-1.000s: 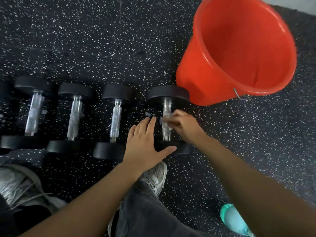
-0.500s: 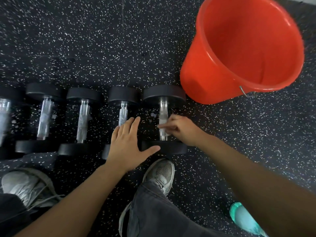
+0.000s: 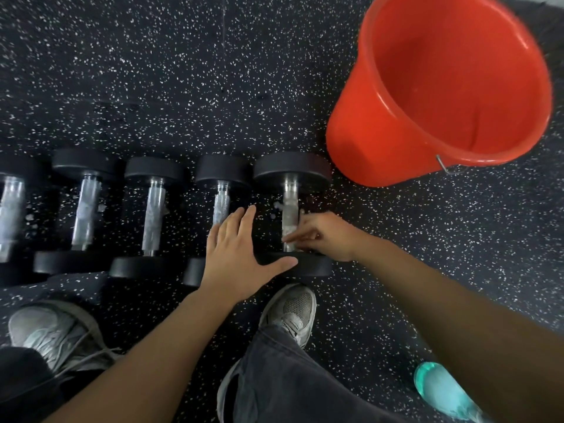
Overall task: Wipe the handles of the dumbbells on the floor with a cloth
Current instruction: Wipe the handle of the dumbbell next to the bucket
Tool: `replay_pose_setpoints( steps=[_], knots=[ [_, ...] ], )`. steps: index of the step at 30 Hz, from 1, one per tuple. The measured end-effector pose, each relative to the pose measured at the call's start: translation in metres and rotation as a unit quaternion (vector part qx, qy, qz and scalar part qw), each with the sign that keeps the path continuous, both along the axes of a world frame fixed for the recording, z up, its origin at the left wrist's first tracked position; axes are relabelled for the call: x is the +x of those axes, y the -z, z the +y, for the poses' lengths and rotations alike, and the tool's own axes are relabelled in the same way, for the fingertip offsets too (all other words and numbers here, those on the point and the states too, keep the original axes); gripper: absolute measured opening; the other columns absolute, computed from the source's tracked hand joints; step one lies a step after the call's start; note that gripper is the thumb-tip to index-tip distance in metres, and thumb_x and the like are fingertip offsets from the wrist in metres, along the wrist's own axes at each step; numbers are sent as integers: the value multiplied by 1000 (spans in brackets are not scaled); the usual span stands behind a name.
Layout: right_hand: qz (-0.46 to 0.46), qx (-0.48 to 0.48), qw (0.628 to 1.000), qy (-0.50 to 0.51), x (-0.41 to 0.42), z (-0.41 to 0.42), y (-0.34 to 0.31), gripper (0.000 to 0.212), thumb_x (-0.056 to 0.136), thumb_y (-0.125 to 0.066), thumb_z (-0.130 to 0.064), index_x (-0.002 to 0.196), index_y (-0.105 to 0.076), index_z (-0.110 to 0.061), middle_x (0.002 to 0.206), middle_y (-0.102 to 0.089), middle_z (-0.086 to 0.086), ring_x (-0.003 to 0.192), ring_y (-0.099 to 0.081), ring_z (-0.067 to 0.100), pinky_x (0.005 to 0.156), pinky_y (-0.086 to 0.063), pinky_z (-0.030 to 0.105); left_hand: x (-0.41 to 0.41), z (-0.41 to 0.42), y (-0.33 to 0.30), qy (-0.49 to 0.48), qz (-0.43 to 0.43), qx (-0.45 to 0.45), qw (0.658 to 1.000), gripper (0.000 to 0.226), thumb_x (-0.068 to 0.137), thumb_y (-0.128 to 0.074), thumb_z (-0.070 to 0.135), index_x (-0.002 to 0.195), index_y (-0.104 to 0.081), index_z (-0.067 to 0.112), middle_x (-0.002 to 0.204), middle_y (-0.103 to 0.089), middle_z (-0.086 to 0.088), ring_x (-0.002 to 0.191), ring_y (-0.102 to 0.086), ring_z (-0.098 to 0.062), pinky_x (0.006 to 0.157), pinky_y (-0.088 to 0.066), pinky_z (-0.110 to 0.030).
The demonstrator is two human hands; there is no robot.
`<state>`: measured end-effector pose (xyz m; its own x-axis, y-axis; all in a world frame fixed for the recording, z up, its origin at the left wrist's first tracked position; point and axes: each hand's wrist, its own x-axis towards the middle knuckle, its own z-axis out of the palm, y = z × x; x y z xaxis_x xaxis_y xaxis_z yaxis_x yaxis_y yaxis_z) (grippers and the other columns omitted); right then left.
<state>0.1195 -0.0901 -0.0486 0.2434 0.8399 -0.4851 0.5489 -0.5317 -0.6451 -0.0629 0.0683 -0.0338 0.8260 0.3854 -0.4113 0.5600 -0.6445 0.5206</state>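
Several black dumbbells with steel handles lie side by side on the speckled floor. My right hand (image 3: 331, 236) reaches in from the right, its fingers pinched around the near end of the rightmost dumbbell's handle (image 3: 290, 199). A small pale bit of cloth (image 3: 301, 212) shows just above those fingers; the rest of it is hidden in the hand. My left hand (image 3: 241, 264) lies flat with fingers spread. Its thumb rests on that dumbbell's near weight (image 3: 317, 267), and its fingers cover the near end of the neighbouring dumbbell (image 3: 220, 199).
An orange bucket (image 3: 366, 148) stands tilted at the upper right, close to the rightmost dumbbell's far weight (image 3: 291, 167). My grey shoes (image 3: 293, 309) (image 3: 52, 334) are planted just before the row. A teal bottle (image 3: 442, 392) lies at the lower right under my forearm.
My right hand has slid down the handle from its middle toward the near weight. The left hand stays on the near weight, and the view has drifted slightly.
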Motion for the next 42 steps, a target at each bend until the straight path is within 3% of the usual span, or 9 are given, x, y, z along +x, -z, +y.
replay_pose_setpoints(
  steps=[6, 13, 16, 20, 26, 30, 33, 40, 42],
  knots=[
    [-101, 103, 962, 233, 6, 17, 2, 31, 99, -63, -25, 128, -69, -30, 100, -61, -7, 80, -53, -6, 72, -38, 11, -12, 7, 0, -8, 8, -15, 1000, 129, 64, -34, 102, 164, -3, 26, 172, -10, -1, 159, -6, -20, 129, 3, -44],
    [-58, 33, 998, 19, -5, 1, 5, 33, 98, -63, -34, 131, -64, -40, 106, -61, -15, 89, -59, 3, 80, -49, 23, -16, 7, 8, -7, -4, -25, 1000, 133, 60, -24, 107, 164, -6, 26, 171, -14, -1, 159, -7, -20, 129, 1, -46],
    [-100, 58, 989, 87, 3, 7, -6, 39, 98, -62, -35, 136, -59, -40, 98, -60, -16, 76, -54, -3, 67, -42, 11, -9, -2, 5, -13, -2, -34, 999, 136, 58, -29, 106, 164, -6, 26, 171, -13, -2, 158, -8, -21, 129, 1, -47],
    [-161, 89, 965, 187, 0, 13, -5, 37, 99, -64, -23, 135, -64, -29, 109, -63, -9, 79, -54, -1, 77, -46, 16, 5, -18, 1, 3, -10, -13, 1000, 134, 60, -32, 104, 164, -7, 22, 171, -15, -4, 158, -10, -22, 129, -3, -48],
    [-55, -36, 998, 10, 8, -4, -16, 28, 96, -66, -36, 123, -71, -36, 127, -63, -9, 96, -61, 5, 90, -49, 25, 0, -21, 10, 10, -41, -16, 999, 120, 72, -30, 96, 164, -8, 22, 170, -18, -2, 158, -11, -19, 129, -3, -45],
    [-115, 40, 988, 93, 17, 1, -23, 33, 96, -68, -25, 128, -68, -32, 104, -63, -13, 81, -56, 0, 78, -47, 18, 2, -34, 13, -13, -36, -29, 999, 123, 70, -30, 98, 164, -13, 20, 169, -21, -3, 157, -14, -19, 129, -6, -47],
    [-205, 53, 964, 158, 17, 5, -14, 34, 99, -63, -25, 132, -66, -28, 103, -63, -9, 82, -59, 8, 83, -52, 29, 12, -45, 10, -11, -38, -25, 999, 127, 68, -32, 100, 163, -13, 19, 169, -22, -4, 157, -14, -20, 128, -10, -50],
    [-139, -80, 986, -54, 15, -18, -26, 29, 99, -61, -38, 125, -71, -30, 114, -65, -1, 96, -61, 15, 89, -51, 35, 14, -42, 11, 28, -76, -25, 996, 113, 77, -34, 90, 163, -12, 20, 169, -21, -4, 156, -15, -18, 129, -7, -46],
    [-107, -66, 992, -22, 20, -19, -28, 27, 97, -64, -37, 123, -72, -30, 113, -67, -5, 91, -61, 9, 84, -50, 28, 14, -45, 14, 27, -59, -34, 997, 117, 74, -32, 93, 163, -12, 19, 169, -20, -4, 157, -15, -19, 129, -8, -48]
  ],
)
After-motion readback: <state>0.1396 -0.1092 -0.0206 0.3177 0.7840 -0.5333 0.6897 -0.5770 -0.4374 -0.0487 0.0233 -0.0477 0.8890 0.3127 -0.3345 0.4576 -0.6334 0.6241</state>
